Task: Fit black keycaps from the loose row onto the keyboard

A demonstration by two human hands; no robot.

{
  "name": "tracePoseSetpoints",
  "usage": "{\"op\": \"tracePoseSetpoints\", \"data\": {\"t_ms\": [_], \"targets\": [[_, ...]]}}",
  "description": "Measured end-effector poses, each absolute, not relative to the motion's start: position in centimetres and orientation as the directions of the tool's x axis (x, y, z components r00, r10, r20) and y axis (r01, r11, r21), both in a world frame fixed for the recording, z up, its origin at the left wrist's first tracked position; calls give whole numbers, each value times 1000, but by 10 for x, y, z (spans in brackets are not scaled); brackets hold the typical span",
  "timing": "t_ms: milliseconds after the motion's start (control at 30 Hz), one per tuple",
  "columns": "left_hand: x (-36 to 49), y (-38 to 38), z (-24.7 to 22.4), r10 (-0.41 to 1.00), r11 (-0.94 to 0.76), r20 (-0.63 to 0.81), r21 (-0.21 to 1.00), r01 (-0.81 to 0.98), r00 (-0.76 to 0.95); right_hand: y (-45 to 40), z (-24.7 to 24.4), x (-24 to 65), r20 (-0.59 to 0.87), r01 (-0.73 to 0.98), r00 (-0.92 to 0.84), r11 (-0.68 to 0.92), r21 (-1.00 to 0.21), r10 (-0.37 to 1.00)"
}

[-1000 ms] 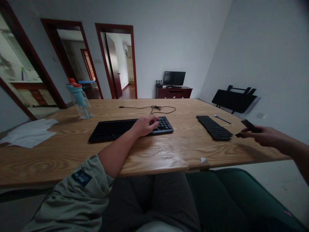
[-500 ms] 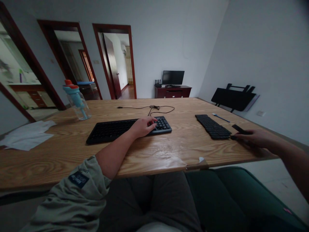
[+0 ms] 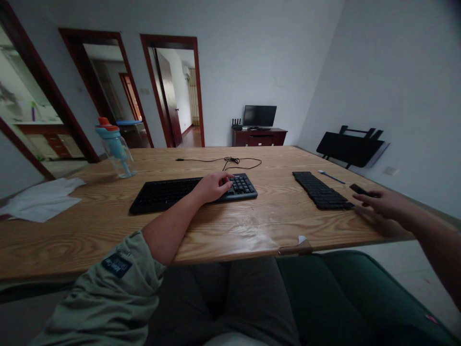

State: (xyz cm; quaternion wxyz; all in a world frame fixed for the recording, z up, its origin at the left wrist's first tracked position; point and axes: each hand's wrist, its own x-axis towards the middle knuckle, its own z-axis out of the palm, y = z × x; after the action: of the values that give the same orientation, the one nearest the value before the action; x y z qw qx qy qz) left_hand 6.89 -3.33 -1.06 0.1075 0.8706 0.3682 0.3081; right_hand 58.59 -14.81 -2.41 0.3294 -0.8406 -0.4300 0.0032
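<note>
From the wearer's seat, the tabletop is tan with darker, wavy wood grain. Toward twelve o'clock, the computer keyboard is black, like its cable. At two, the keycaps are black; the slim brush is blue with a whitish tip. At ten-thirty, the water bottle is clear and light blue, its lid red. The sleeve is grey-green with a navy patch.

We see a keyboard on the table, its cable behind it. On L: bottle, w/ paper sheets before it. On R: row of keycaps, brush just beside, to its R. TV on a cabinet beyond the table.
</note>
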Motion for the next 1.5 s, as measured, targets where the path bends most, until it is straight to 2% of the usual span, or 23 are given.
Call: {"op": "tracePoseSetpoints", "data": {"t_ms": [100,200,267,333,433,500,667,900,1067,1300,1500], "targets": [[62,-26,-9,721,-688,488,426,587,491,-140,-7,574,218,653,686,-455,-606,694],[57,-19,-8,736,-670,496,434,603,461,-127,20,530,353,694,577,-214,-687,737],[55,-18,-8,744,-659,495,434,615,449,-114,36,484,430,660,476,11,-751,767],[53,-18,-6,752,-649,489,429,628,442,-97,46,433,451,555,352,205,-806,820],[44,-17,-1,760,-635,474,397,663,444,-69,46,361,471,398,177,375,-837,864],[31,-13,0,776,-611,461,376,697,431,-53,37,324,483,346,74,432,-833,873],[-6,0,-5,850,-502,392,404,765,351,-37,1,283,500,327,-53,488,-809,865],[-8,4,-15,851,-511,342,365,779,398,-32,-13,299,528,339,45,484,-806,848],[-1,1,-16,851,-518,307,359,777,426,-28,-13,304,526,334,26,488,-806,850],[-2,1,-16,858,-508,301,373,776,417,-30,-19,295,509,239,12,492,-837,861],[0,0,-16,856,-511,296,372,775,423,-26,-24,295,507,280,24,481,-831,862]]}}
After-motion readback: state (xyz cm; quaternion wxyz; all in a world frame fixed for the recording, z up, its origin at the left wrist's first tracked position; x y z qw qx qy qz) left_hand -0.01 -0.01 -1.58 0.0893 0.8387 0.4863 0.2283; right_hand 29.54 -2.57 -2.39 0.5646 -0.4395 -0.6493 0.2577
